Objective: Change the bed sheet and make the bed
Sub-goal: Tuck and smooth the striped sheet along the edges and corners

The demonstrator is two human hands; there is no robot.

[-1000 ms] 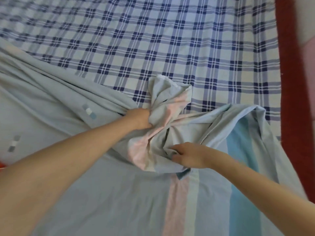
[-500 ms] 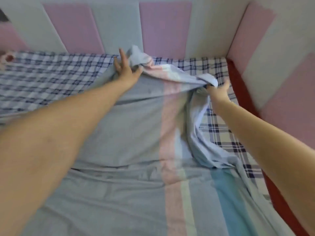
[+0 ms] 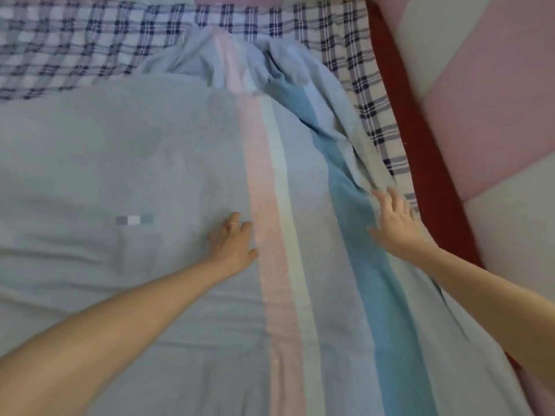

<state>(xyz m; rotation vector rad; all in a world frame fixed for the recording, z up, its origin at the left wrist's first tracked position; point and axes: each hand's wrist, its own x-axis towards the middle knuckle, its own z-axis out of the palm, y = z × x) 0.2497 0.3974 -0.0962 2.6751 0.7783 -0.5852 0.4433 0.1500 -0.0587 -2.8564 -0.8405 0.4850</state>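
The striped sheet (image 3: 150, 145) covers most of the bed in front of us: grey-blue, with pink, pale green and teal stripes running from 6 up to 12 o'clock. It lies fairly flat on our side, with a few soft wrinkles out at 9 o'clock. Up at 12 o'clock its far end is bunched into a rumpled heap (image 3: 240, 55), and the edge from 1 to 3 o'clock is folded and creased. There's a little printed block of squares (image 3: 134, 220) on the grey part, around 9 o'clock.

Our left hand (image 3: 232, 244) rests palm-down on the sheet just left of the pink stripe, fingers loose and not gripping anything. There's a thin ring (image 3: 232, 225) on one finger. Our right hand (image 3: 393, 223) is at about 3 o'clock, fingers spread and flat on the sheet's creased right edge. It's a bit blurry, but it isn't holding anything either.

Under all that is the plaid sheet (image 3: 75, 40), blue and white check, showing in a band from 10 o'clock across to 2 and down the right side. Beside it, from 1 to 4 o'clock, runs a dark red border (image 3: 420, 145), and past that are padded wall panels (image 3: 495, 100) in pink and off-white.
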